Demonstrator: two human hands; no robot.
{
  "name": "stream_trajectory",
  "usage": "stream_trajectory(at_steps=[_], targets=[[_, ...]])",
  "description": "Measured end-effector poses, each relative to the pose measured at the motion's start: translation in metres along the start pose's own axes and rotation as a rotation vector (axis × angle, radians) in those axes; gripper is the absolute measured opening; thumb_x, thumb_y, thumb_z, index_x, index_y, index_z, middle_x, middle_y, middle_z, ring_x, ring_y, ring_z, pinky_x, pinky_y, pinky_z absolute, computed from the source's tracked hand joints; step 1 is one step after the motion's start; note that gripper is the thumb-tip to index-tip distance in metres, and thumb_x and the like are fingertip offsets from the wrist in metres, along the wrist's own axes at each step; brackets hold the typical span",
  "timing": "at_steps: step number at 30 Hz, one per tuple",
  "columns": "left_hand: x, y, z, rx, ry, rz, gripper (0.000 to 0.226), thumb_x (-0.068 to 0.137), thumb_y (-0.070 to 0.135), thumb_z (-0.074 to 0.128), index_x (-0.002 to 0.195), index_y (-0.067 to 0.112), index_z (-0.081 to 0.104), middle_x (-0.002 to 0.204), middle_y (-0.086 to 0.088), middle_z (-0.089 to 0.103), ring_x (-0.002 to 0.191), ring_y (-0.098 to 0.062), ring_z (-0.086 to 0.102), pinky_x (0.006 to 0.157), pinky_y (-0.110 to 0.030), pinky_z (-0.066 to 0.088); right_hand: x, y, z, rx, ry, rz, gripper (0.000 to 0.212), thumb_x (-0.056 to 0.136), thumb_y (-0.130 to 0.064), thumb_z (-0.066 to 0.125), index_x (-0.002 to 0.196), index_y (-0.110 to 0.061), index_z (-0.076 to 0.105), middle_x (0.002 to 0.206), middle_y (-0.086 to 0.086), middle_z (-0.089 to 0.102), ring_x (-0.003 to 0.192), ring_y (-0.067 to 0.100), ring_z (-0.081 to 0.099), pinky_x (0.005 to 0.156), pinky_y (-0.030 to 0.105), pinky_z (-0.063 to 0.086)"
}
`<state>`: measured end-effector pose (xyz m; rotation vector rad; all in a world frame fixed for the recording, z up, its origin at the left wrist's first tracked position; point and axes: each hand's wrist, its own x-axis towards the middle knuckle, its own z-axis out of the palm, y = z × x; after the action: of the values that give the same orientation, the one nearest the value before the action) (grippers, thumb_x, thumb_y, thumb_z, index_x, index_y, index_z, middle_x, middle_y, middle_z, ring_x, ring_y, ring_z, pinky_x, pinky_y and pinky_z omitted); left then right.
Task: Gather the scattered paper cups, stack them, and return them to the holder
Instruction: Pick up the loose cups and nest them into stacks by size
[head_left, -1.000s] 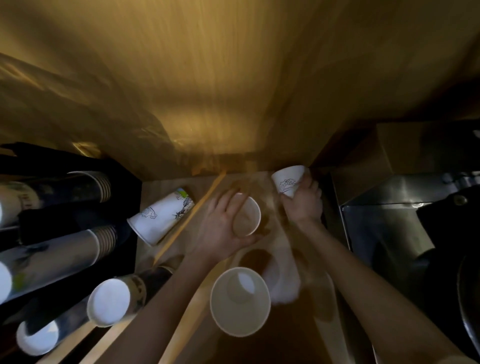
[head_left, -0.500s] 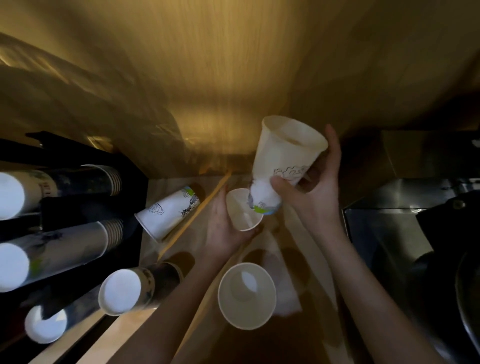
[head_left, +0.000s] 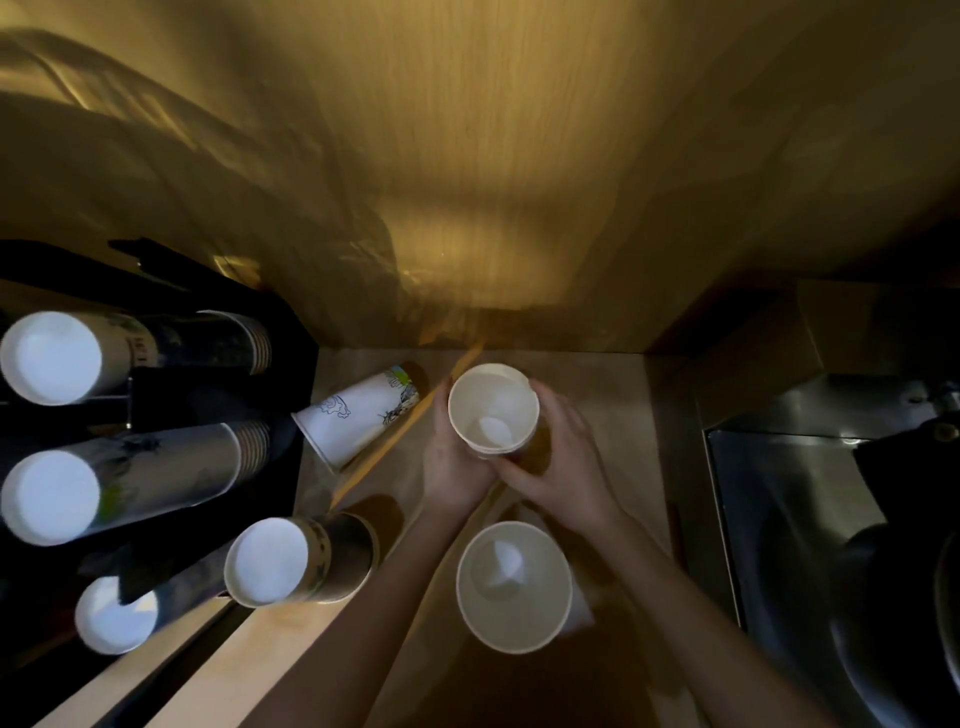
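Observation:
Both hands hold a small stack of nested white paper cups (head_left: 492, 410), mouth up, above the wooden counter (head_left: 597, 395). My left hand (head_left: 452, 467) wraps its left side and my right hand (head_left: 563, 467) grips its right side and base. A single upright paper cup (head_left: 511, 584) stands just nearer to me. Another printed cup (head_left: 358, 415) lies on its side to the left, beside a thin wooden stick (head_left: 405, 431). The black cup holder (head_left: 291, 364) at the left carries several long cup stacks (head_left: 119, 483), bases toward me.
A steel sink (head_left: 779, 499) with a dark object (head_left: 914, 467) over it lies to the right. A wood-panel wall (head_left: 467, 182) rises behind the counter. A cup stack (head_left: 296, 561) leans out of the holder near my left forearm.
My right hand has brought its raised cup down and slid it into the cup in my left hand. Both hands now hold the nested cups upright.

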<state>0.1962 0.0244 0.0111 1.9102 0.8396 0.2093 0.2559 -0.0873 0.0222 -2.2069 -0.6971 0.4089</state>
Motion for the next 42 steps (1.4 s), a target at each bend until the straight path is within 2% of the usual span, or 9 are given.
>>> stream_trajectory(at_steps=[4,7,12,16,20,26,30,35,42], targets=[[-0.005,-0.002,-0.010,0.050,-0.014,-0.046,0.106,0.060,0.012,0.083,0.142,0.004,0.016,0.140,-0.013,0.044,0.130,-0.028,0.041,0.089,-0.015,0.030,0.000,-0.001,0.006,0.021,-0.044,-0.002,0.085,0.069,-0.037,0.073,0.140,-0.016,0.030,0.145,0.002,0.041,0.134,0.015,0.036,0.112,0.037,0.031],[-0.009,0.008,-0.035,0.209,-0.148,-0.122,0.098,0.066,0.012,0.079,0.142,0.006,0.018,0.148,-0.018,0.027,0.138,-0.029,0.024,0.106,-0.028,0.026,0.004,-0.006,0.008,0.067,-0.030,0.033,0.085,0.068,-0.029,0.078,0.138,-0.017,0.031,0.142,0.003,0.043,0.131,0.015,0.038,0.108,0.030,0.032],[0.007,0.036,-0.105,0.445,-0.316,-0.104,0.053,0.079,0.024,0.069,0.127,0.012,0.050,0.131,-0.013,0.055,0.119,-0.027,0.051,0.090,-0.028,0.041,0.016,-0.012,0.010,0.096,-0.032,0.041,0.085,0.064,-0.029,0.081,0.135,-0.020,0.035,0.135,0.000,0.047,0.121,0.012,0.041,0.093,0.023,0.034],[0.045,0.026,-0.139,0.589,-0.307,-0.114,0.064,0.076,0.028,0.071,0.133,0.015,0.044,0.134,-0.012,0.054,0.122,-0.028,0.050,0.100,-0.038,0.044,0.024,-0.015,0.016,0.147,-0.042,0.071,0.086,0.062,-0.027,0.083,0.134,-0.022,0.036,0.130,-0.002,0.050,0.117,0.014,0.047,0.087,0.025,0.040],[0.079,-0.004,-0.135,0.736,-0.445,-0.205,0.078,0.073,0.028,0.074,0.139,0.016,0.035,0.140,-0.014,0.046,0.128,-0.031,0.043,0.102,-0.038,0.039,0.029,-0.020,0.023,0.149,-0.054,0.072,0.085,0.061,-0.028,0.084,0.132,-0.024,0.037,0.123,-0.008,0.050,0.106,0.007,0.047,0.081,0.023,0.039],[0.092,-0.041,-0.120,1.020,-0.510,-0.310,0.094,0.062,0.029,0.083,0.138,0.012,0.029,0.142,-0.017,0.036,0.129,-0.036,0.037,0.102,-0.045,0.043,0.033,-0.017,0.029,0.148,-0.042,0.101,0.087,0.059,-0.028,0.085,0.131,-0.025,0.036,0.131,-0.003,0.052,0.116,0.016,0.050,0.083,0.024,0.038],[0.090,-0.047,-0.115,0.996,-0.491,-0.330,0.095,0.058,0.020,0.085,0.135,0.012,0.030,0.133,-0.015,0.047,0.120,-0.034,0.049,0.094,-0.046,0.049,0.033,-0.016,0.029,0.163,-0.027,0.104,0.087,0.058,-0.029,0.086,0.130,-0.028,0.038,0.122,-0.013,0.051,0.112,0.011,0.050,0.082,0.023,0.038],[0.086,-0.021,-0.125,0.876,-0.347,-0.303,0.096,0.060,0.030,0.081,0.136,0.013,0.026,0.127,-0.014,0.051,0.115,-0.034,0.052,0.084,-0.041,0.049,0.031,-0.018,0.026,0.176,-0.015,0.107,0.086,0.058,-0.027,0.086,0.129,-0.028,0.039,0.118,-0.017,0.046,0.105,0.003,0.044,0.081,0.025,0.040],[0.053,0.047,-0.158,0.684,-0.030,-0.024,0.094,0.055,0.035,0.084,0.129,0.010,0.033,0.127,-0.017,0.048,0.115,-0.035,0.049,0.091,-0.048,0.048,0.024,-0.014,0.023,0.194,-0.016,0.096,0.085,0.057,-0.028,0.086,0.128,-0.026,0.040,0.117,-0.015,0.049,0.108,0.007,0.049,0.084,0.026,0.044]])
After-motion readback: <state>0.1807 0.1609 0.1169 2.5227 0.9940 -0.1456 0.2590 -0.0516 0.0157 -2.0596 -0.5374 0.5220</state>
